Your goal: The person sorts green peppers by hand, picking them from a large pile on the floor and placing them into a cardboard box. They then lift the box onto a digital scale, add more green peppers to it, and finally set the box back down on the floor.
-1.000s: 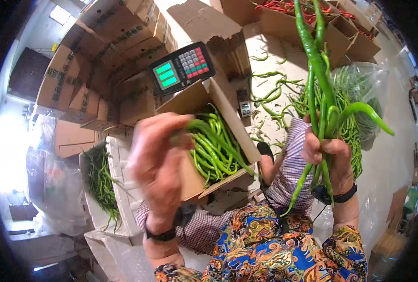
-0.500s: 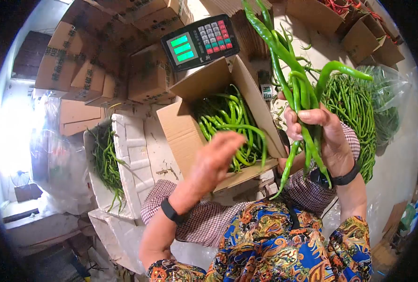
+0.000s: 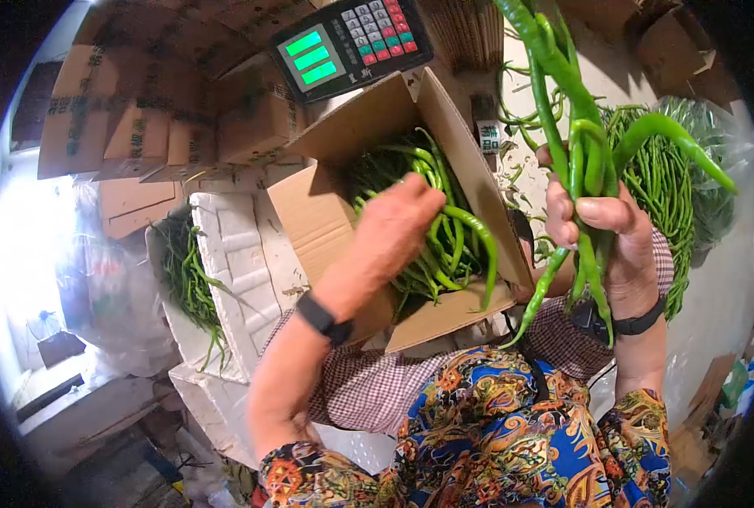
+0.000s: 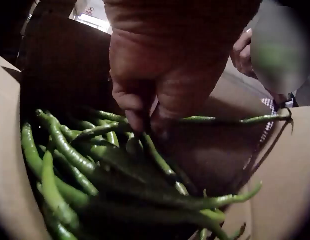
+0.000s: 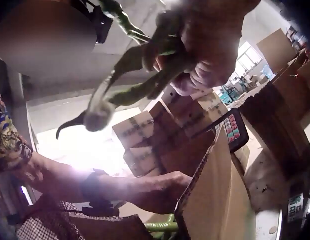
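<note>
My left hand (image 3: 396,227) reaches into an open cardboard box (image 3: 318,224) of long green chili peppers (image 3: 449,254). Its fingertips, seen from behind in the left wrist view, pinch one green chili pepper (image 4: 255,120) that stretches across toward the box wall. More peppers (image 4: 60,200) lie heaped just below the fingers. Up at the right, my right hand (image 3: 618,229) grips a bunch of long green chili peppers (image 3: 576,93), thumb across the stems, with some ends hanging below. That hand (image 5: 210,50) and its bunch appear at the top of the right wrist view.
A scale display (image 3: 352,46) stands behind the box, beside stacked cartons (image 3: 140,135). On the left is a white foam box (image 3: 233,262) of thinner green peppers. A pile of green peppers (image 3: 661,186) lies at the right, with loose ones on the floor.
My left hand has dropped from beside the box into it, letting go of the pepper it held earlier and pinching one in the box. The right hand keeps hold of its bunch.
</note>
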A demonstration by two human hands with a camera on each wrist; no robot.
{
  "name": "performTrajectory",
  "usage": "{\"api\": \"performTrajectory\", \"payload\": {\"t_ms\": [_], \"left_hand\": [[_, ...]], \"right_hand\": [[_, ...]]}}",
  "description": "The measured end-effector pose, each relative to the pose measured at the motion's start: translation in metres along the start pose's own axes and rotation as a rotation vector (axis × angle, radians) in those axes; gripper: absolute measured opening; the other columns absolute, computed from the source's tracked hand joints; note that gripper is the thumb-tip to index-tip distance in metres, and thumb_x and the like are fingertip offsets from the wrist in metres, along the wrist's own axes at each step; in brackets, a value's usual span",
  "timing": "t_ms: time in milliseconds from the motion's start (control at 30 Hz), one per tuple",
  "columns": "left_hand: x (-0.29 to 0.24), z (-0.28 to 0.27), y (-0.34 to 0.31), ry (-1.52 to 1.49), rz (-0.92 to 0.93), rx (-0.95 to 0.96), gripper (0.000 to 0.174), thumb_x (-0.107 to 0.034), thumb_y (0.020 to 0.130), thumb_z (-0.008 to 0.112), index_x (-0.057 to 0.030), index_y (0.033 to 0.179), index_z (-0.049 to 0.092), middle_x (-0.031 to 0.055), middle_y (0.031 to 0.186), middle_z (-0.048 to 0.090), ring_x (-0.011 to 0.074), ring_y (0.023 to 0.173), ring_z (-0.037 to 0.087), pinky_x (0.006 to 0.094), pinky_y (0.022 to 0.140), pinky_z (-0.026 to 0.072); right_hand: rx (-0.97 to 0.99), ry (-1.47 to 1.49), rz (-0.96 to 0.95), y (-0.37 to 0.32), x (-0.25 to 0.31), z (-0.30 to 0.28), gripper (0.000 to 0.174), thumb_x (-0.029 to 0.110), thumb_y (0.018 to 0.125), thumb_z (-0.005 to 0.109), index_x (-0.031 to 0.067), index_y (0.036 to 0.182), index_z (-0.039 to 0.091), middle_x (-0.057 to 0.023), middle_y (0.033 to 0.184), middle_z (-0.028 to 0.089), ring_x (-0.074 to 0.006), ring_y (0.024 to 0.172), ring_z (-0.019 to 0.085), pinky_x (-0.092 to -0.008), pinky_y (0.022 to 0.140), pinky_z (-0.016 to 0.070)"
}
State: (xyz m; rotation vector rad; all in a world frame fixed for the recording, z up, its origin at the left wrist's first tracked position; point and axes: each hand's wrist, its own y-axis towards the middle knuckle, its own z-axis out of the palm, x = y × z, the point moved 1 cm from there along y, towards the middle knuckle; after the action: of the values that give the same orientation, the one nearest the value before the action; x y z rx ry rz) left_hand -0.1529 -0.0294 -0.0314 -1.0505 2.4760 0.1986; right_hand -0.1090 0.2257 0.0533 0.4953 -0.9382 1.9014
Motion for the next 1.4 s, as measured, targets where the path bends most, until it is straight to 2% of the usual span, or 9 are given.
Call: {"api": "performTrajectory", "payload": {"t_ms": [133, 533, 633, 767, 833, 933, 1100, 1267, 1400], "left_hand": [[-0.02, -0.062, -0.016, 0.126, 0.028, -0.202, 0.022, 0.001, 0.07, 0.059, -0.005, 0.092, 0.057, 0.0106, 0.088, 0.054, 0.0274, 0.079, 0.061, 0.0358, 0.061, 0.0516], [-0.004, 0.017, -0.027, 0.231, 0.33, -0.092, 0.03, -0.007, 0.069, 0.061, -0.0024, 0.098, 0.057, 0.0118, 0.095, 0.055, 0.0224, 0.077, 0.059, 0.0328, 0.068, 0.0518], [0.002, 0.017, -0.024, 0.286, 0.294, -0.178, 0.03, -0.006, 0.07, 0.059, -0.0025, 0.1, 0.057, 0.0124, 0.097, 0.054, 0.0235, 0.081, 0.059, 0.0335, 0.069, 0.0518], [0.011, 0.031, -0.033, 0.227, 0.14, 0.009, 0.026, -0.006, 0.07, 0.058, -0.0015, 0.096, 0.058, 0.0128, 0.096, 0.055, 0.0261, 0.087, 0.056, 0.0354, 0.072, 0.0505], [-0.001, 0.019, -0.028, 0.102, 0.111, -0.089, 0.025, -0.005, 0.077, 0.06, 0.0004, 0.101, 0.059, 0.0161, 0.102, 0.06, 0.0276, 0.093, 0.06, 0.0345, 0.08, 0.0504], [-0.044, -0.035, -0.013, -1.12, -0.571, -0.18, 0.032, -0.019, 0.089, 0.065, 0.0012, 0.114, 0.06, 0.0083, 0.096, 0.065, 0.0147, 0.087, 0.061, 0.0278, 0.082, 0.0483], [-0.064, -0.027, -0.012, -1.551, -0.653, -0.027, 0.029, -0.022, 0.089, 0.065, 0.0017, 0.106, 0.061, 0.0053, 0.092, 0.064, 0.0094, 0.08, 0.057, 0.0259, 0.073, 0.0465], [-0.057, -0.01, -0.016, -1.697, -0.63, -0.264, 0.02, -0.015, 0.087, 0.067, -0.0027, 0.1, 0.058, 0.0033, 0.088, 0.062, 0.0084, 0.077, 0.056, 0.0232, 0.066, 0.043], [-0.052, 0.0, -0.021, -1.658, -0.683, -0.222, 0.027, -0.014, 0.089, 0.066, -0.0037, 0.111, 0.055, 0.0008, 0.094, 0.061, 0.0074, 0.078, 0.057, 0.0224, 0.07, 0.0475]], "right_hand": [[-0.02, 0.001, -0.015, -0.002, -0.001, 0.001, 0.064, 0.016, 0.074, 0.064, -0.0039, 0.131, 0.044, -0.0064, 0.09, 0.057, -0.0117, 0.071, 0.06, -0.0253, 0.066, 0.0527], [-0.082, -0.098, -0.001, -0.004, -0.005, -0.004, 0.057, 0.015, 0.075, 0.067, -0.0032, 0.126, 0.049, -0.0077, 0.09, 0.062, -0.0137, 0.073, 0.063, -0.0268, 0.066, 0.0536], [-0.125, -0.189, 0.002, 0.0, -0.007, 0.008, 0.07, 0.017, 0.071, 0.064, -0.0091, 0.131, 0.039, -0.0093, 0.084, 0.053, -0.0144, 0.067, 0.055, -0.024, 0.062, 0.0476], [-0.154, -0.232, 0.146, -0.002, -0.008, 0.02, 0.068, 0.013, 0.07, 0.065, -0.0059, 0.131, 0.041, -0.0113, 0.093, 0.059, -0.017, 0.077, 0.062, -0.0259, 0.07, 0.0519], [-0.068, -0.256, 0.193, 0.003, -0.017, 0.014, 0.066, 0.013, 0.07, 0.067, -0.0017, 0.131, 0.044, -0.0112, 0.098, 0.061, -0.0173, 0.08, 0.064, -0.029, 0.075, 0.0526], [0.031, -0.247, 0.21, 0.006, -0.027, 0.012, 0.051, 0.008, 0.081, 0.064, 0.002, 0.128, 0.048, -0.0081, 0.104, 0.062, -0.0186, 0.093, 0.063, -0.0312, 0.087, 0.0485], [0.128, -0.241, 0.264, 0.013, -0.046, 0.02, 0.045, 0.009, 0.083, 0.064, 0.001, 0.124, 0.051, -0.0076, 0.109, 0.062, -0.0157, 0.094, 0.063, -0.0295, 0.087, 0.0484], [0.033, -0.242, 0.238, 0.017, -0.052, 0.021, 0.04, 0.014, 0.085, 0.065, 0.0022, 0.122, 0.053, -0.0051, 0.107, 0.062, -0.0128, 0.09, 0.06, -0.0283, 0.085, 0.048], [-0.018, -0.276, 0.106, 0.021, -0.065, 0.025, 0.04, 0.014, 0.085, 0.066, 0.0024, 0.121, 0.054, -0.0035, 0.104, 0.062, -0.0124, 0.092, 0.059, -0.0286, 0.085, 0.0483]]}}
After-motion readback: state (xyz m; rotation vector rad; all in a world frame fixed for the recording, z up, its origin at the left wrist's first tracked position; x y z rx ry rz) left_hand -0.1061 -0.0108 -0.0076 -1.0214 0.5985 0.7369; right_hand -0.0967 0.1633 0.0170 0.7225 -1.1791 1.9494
